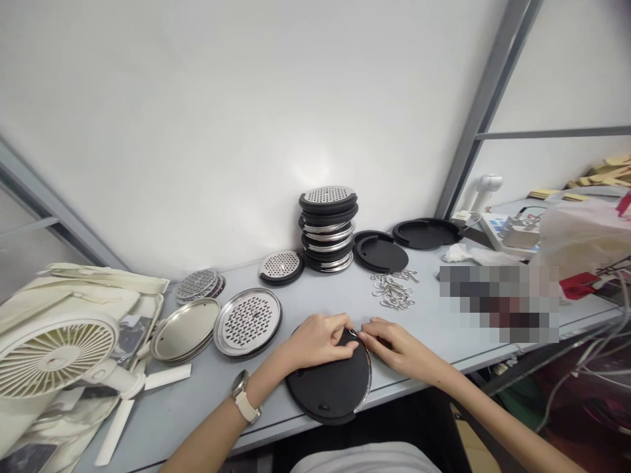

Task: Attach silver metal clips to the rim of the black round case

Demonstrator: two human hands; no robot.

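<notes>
Right at the table's front edge – small metal clip (353,334) between two hands, black disc (330,387) lying flat below.
Left hand (323,338) had thumb and forefinger curved round either side of the clip, right hand (401,348) had its fingertips bunched right by it; couldn't tell if either was really clamped on. Clip looked light, springy and kinda slippery, so I'd have pinched it by the wire ends. Disc seemed stiff and fairly light, not fragile – the matte black rim looked grippier than the shiny metal edge on its right. Further out: a pile of clips (394,295), a perforated plate (248,322) to the left, a tall stack of discs (328,226) by the wall.
</notes>
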